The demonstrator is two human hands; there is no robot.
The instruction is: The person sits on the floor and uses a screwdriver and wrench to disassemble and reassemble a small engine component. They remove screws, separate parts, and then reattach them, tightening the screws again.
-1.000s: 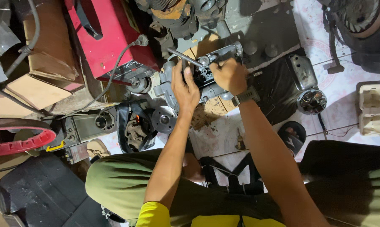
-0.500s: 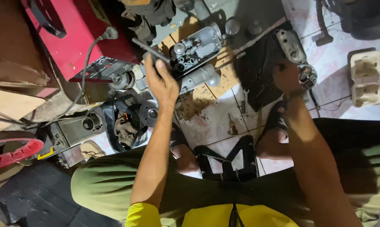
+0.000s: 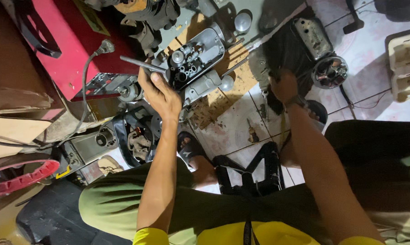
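My left hand (image 3: 159, 93) grips the edge of a grey metal engine casing (image 3: 197, 53) that lies open on the floor, its gears and holes showing. A thin metal rod (image 3: 139, 63) sticks out to the left beside my thumb. My right hand (image 3: 283, 85) is apart from the casing, down on a black cloth or mat (image 3: 282, 45) to the right, its fingers curled into the dark material. A wristwatch sits on that wrist. What the right fingers hold is hidden.
A red machine box (image 3: 73, 50) with a cable stands at left. A round black engine part (image 3: 330, 71) and a metal cover (image 3: 311, 36) lie at right, a cardboard tray (image 3: 405, 63) at far right. Other engine parts (image 3: 137, 136) lie by my sandalled foot (image 3: 191, 152).
My right hand left the casing and moved right and down onto the black cloth. My left hand stayed on the casing. The view shifted slightly.
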